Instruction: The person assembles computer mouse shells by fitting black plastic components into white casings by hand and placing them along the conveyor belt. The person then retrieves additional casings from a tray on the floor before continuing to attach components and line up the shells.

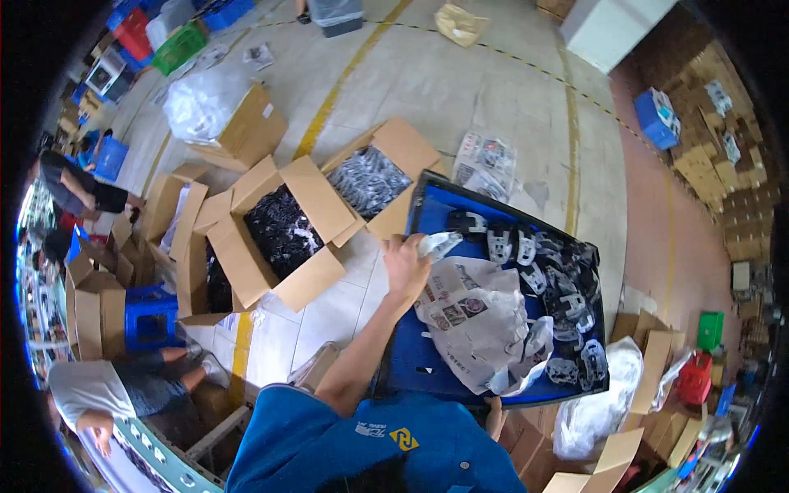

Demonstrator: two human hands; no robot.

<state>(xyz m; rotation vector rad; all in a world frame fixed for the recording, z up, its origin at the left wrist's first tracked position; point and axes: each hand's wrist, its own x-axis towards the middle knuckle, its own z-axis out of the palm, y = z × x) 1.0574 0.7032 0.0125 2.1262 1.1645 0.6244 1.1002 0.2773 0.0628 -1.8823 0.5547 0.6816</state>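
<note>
A translucent whitish piece [441, 244] is gripped in the left hand [404, 264] by the side of a blue, black-rimmed rectangular tray [404, 366]. The right hand [494, 405] is mostly hidden at the near rim; its grip cannot be told. Crumpled printed paper [477, 316] and black-and-white moulded parts [572, 309] are held in the tray. Beyond, black pieces [278, 226] are contained in an open brown cardboard box [309, 283].

A: Top?
B: Blue shirt [329, 456], left sleeve [283, 423] short, same blue.
A: Markings?
B: Yellow diamond-like emblem [403, 440] on the front, white print [371, 429] just beside it, small and blurry. Pale round spot [465, 465] further right; button or pin, can't tell.
A: Arms?
B: Left forearm [359, 349] bare, left hand [406, 267] bare too. Right side mostly hidden.
</note>
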